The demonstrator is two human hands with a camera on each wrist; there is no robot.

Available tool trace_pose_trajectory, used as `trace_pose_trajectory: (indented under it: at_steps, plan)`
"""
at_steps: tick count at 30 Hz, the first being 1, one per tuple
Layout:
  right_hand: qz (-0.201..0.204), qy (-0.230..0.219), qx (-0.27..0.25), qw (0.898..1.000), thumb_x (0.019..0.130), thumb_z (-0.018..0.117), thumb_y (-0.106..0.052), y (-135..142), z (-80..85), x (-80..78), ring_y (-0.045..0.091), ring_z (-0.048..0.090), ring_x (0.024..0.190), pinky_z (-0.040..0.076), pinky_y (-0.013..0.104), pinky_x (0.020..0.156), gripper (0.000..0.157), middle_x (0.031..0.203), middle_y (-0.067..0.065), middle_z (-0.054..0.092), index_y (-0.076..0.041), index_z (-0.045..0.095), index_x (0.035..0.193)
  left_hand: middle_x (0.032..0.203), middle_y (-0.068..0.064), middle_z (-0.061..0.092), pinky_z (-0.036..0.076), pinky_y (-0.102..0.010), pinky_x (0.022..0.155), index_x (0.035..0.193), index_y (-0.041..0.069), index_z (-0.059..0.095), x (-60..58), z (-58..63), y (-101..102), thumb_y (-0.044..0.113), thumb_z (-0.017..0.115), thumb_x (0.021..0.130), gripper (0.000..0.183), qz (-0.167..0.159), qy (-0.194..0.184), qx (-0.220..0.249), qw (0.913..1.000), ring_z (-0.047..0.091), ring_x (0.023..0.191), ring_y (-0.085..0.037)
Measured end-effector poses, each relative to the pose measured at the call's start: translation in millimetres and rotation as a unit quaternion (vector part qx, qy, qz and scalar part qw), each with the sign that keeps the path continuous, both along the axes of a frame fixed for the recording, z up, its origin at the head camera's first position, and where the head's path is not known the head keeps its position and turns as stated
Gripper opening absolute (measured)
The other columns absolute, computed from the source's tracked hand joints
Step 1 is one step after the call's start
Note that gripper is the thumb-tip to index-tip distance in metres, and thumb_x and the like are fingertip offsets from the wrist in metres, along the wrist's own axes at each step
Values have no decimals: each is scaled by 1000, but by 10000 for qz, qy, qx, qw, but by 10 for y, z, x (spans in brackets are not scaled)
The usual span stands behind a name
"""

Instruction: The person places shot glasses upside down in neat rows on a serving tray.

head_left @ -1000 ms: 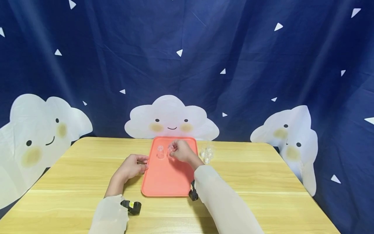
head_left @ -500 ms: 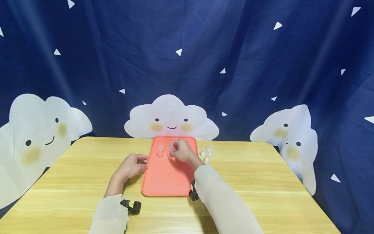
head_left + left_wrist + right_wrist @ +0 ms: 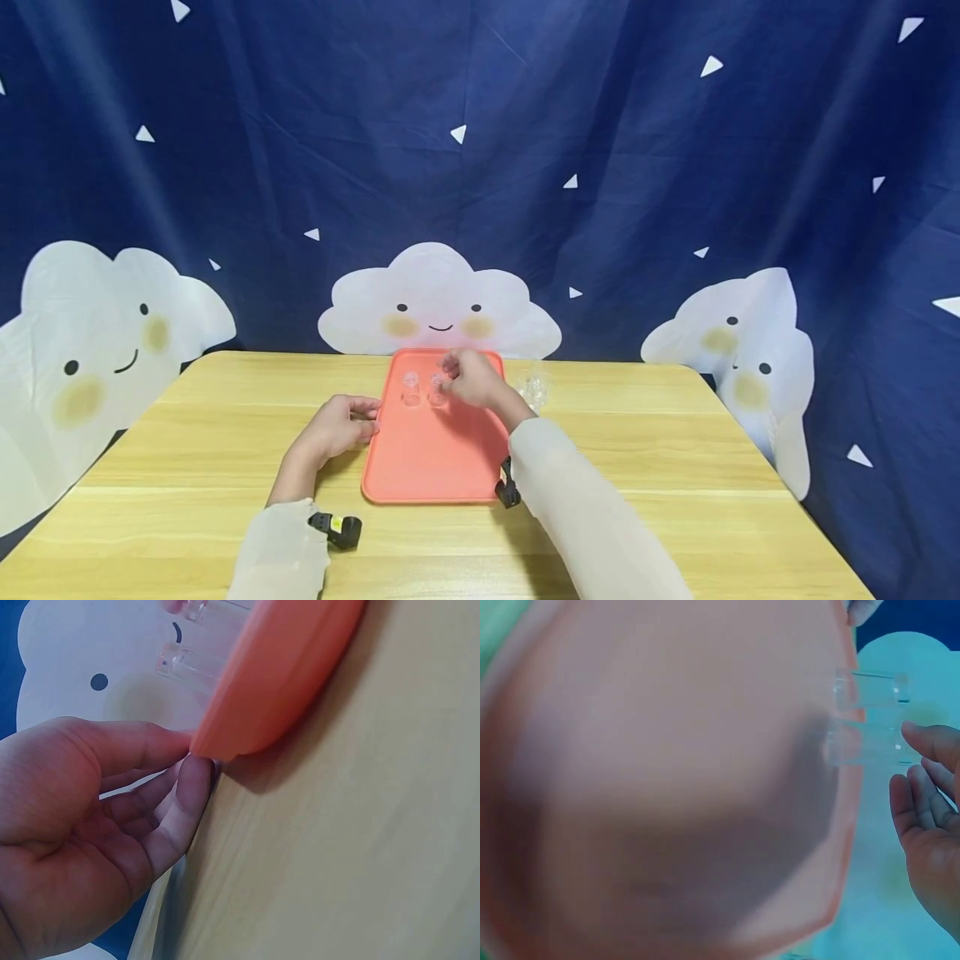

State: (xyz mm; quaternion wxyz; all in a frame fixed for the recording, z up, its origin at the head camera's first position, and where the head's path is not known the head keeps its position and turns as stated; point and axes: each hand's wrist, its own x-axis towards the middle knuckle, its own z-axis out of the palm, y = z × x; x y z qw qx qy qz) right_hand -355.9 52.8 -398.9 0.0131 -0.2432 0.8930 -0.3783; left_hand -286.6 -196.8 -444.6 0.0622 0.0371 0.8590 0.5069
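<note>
Two clear shot glasses stand upside down near the far end of the orange tray (image 3: 431, 467). The left shot glass (image 3: 411, 392) is apart from both hands. Beside the right shot glass (image 3: 437, 393) is my right hand (image 3: 474, 379), its thumb and fingers spread. In the right wrist view the right hand (image 3: 934, 810) holds nothing, and its thumb tip overlaps the base of the nearer shot glass (image 3: 866, 742). My left hand (image 3: 337, 429) pinches the tray's left rim; the left wrist view shows the left hand (image 3: 82, 817) with fingertips either side of the edge.
Several more clear shot glasses (image 3: 534, 387) are grouped on the wooden table (image 3: 660, 467), just right of the tray, partly behind the right forearm. A dark blue curtain (image 3: 450, 100) with cloud prints hangs behind the table's far edge.
My right hand has let go of the right shot glass and moved slightly right and up, its fingers spreading. Both shot glasses on the tray stay put, and the left hand has not moved.
</note>
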Motion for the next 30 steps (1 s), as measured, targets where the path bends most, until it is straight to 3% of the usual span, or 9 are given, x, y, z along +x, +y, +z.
trace_pose_trajectory:
  at_steps: [5,12,21,30]
  plan:
    - [33,50,-136,9999,87,77,-4,63,133,6,34,65,107,54,37,95,32,114,19,68,5,67,117,113,-18,70,61,-34,76,131,-9,62,0,2,-2,-7,64,90,41,2,21,0,10000,67,93,-22]
    - [0,376,-122,9992,87,77,-3,225,264,19,35,67,106,55,38,94,31,110,16,69,5,69,116,113,-17,70,61,-33,76,131,-9,62,-9,0,-4,-7,64,90,41,21,8,71,10000,67,92,-21]
    - [-121,507,-228,9984,86,78,-3,504,309,50,32,66,103,55,37,93,37,112,14,70,5,68,121,113,-18,70,61,-33,75,132,-10,61,-8,-4,-5,-7,64,91,41,-34,28,57,10000,67,93,-21]
    - [-176,815,-251,9962,84,78,-1,814,278,63,31,65,94,56,36,87,30,101,11,68,4,70,113,113,-18,70,61,-34,76,131,-10,62,3,-17,-5,-7,64,90,41,-24,4,71,10000,67,93,-21]
